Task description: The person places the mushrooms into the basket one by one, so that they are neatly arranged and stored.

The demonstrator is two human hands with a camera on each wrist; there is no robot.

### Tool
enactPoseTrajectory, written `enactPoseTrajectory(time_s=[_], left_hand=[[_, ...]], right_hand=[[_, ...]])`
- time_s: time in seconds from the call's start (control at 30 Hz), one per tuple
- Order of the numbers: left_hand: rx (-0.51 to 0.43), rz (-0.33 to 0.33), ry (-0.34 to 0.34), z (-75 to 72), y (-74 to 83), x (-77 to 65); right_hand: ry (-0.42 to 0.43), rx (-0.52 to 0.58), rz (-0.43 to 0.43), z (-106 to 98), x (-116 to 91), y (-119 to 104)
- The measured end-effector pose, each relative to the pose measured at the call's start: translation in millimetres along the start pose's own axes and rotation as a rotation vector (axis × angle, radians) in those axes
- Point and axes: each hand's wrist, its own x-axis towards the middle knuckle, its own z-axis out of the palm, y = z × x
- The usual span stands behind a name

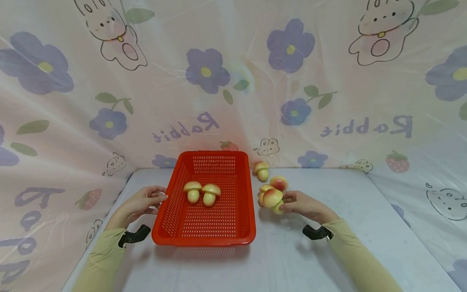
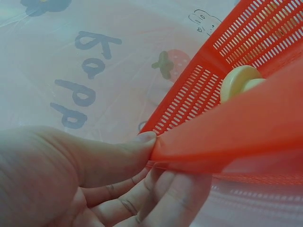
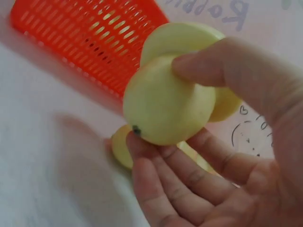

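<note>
My left hand pinches the left rim of a red plastic basket; in the left wrist view the thumb lies on top and the fingers are under the edge. Inside the basket lie two toy mushrooms, a left one and a right one, pale yellow. My right hand grips another toy mushroom with a red-blushed cap, just right of the basket. Seen from the right wrist, the thumb presses its rounded yellow stem, with the fingers on the other side.
More mushrooms sit right of the basket: one near the back wall and a red-capped one behind the held one, which partly hides others. A printed curtain hangs behind the white table.
</note>
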Motion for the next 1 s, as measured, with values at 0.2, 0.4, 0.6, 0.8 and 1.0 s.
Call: enactPoseTrajectory(time_s=[0.2,0.4,0.6,0.8,1.0], left_hand=[[0.007,-0.01,0.019,0.2,-0.3,2.4],[0.002,-0.01,0.017,0.1,-1.1,3.5],[0.002,-0.005,0.014,0.2,-1.2,2.8],[0.01,-0.004,0.018,1.0,0.1,0.0],[0.004,-0.001,0.008,2.0,2.0,-2.2]], right_hand=[[-0.011,0.041,-0.033,0,0,-12],[-0.033,0.086,-0.062,5,3,-33],[-0.018,0.12,-0.05,11,8,-54],[-0.027,0.141,-0.065,21,15,-71],[-0.003,0.18,-0.078,39,25,-82]])
